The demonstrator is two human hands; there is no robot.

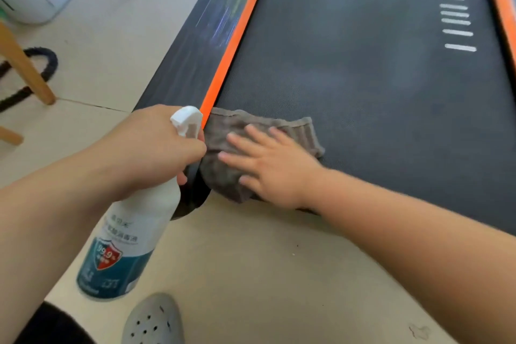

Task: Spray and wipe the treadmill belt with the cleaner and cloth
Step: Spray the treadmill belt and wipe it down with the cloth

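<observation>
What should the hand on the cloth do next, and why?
Probably slide the cloth right across the belt. The right hand lies flat on the cloth at the belt's near left corner, against the orange strip, so most of the belt lies to its right. The left hand grips the spray bottle.

Dark grey belt (363,78), orange strip (231,47), brownish-grey, seemingly ribbed cloth (237,126), white-teal bottle (134,232)
</observation>
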